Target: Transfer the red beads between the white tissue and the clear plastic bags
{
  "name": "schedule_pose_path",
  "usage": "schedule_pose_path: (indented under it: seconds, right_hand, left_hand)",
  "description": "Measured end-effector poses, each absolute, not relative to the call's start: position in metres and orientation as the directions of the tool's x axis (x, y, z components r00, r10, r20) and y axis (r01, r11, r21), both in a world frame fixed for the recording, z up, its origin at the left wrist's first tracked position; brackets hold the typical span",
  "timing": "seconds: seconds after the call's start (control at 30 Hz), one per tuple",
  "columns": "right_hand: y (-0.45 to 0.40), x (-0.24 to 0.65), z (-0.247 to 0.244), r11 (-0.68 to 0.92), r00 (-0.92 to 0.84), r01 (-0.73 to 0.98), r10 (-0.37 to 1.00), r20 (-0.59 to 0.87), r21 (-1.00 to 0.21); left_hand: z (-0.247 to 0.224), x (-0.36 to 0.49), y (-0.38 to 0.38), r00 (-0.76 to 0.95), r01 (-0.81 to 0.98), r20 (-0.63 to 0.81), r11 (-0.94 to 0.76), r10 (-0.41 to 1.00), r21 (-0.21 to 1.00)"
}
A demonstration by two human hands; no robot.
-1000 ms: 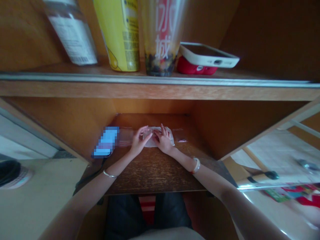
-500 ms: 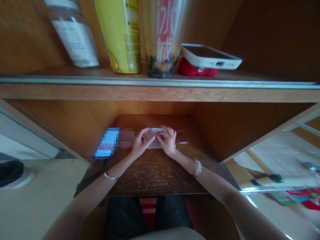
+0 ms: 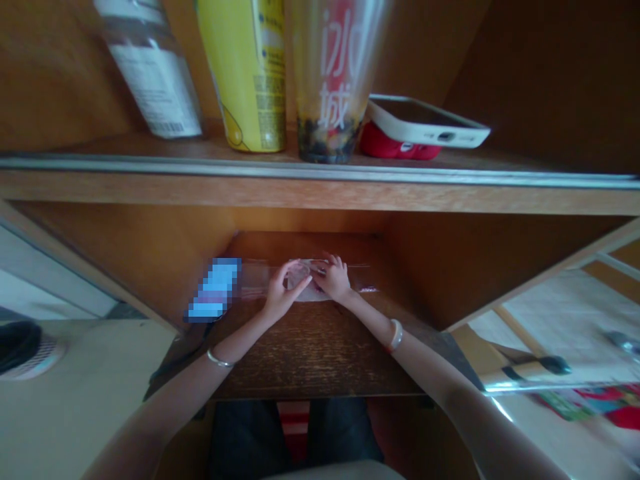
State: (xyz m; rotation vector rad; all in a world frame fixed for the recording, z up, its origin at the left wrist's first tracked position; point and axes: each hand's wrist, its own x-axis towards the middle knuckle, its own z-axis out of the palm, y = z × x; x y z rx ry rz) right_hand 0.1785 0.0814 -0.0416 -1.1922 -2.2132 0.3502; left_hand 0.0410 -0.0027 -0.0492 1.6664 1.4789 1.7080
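Holding clear plastic [image 3: 299,275], the loosely curled left hand [image 3: 280,295] is beside the half-curled right hand [image 3: 337,281], whose grip is unclear

The left hand [image 3: 279,293] holds what looks like clear plastic [image 3: 299,275]; right of it is the right hand [image 3: 337,282], left a phone [image 3: 215,290].

White characters 冰城 showed on a clear cup [image 3: 331,127] near the shelf's front edge [image 3: 250,169], smaller print on the yellow container [image 3: 247,80] and bottle label [image 3: 157,90] illegible.
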Motion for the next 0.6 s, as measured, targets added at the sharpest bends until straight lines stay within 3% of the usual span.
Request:
schedule_pose_path:
  seconds: [0.1,0.6]
  right_hand:
    - [0.09,0.18,-0.044,0.525,-0.447,0.738,0.851,0.275,-0.424]
    - [0.095,0.169,-0.038,0.547,-0.467,0.744,0.836,0.286,-0.383]
  left_hand:
    - [-0.05,0.04,-0.002,-0.317,0.398,0.513,-0.379,0.798,0.835]
    - [-0.053,0.037,0.001,-0.348,0.46,0.554,-0.378,0.756,0.804]
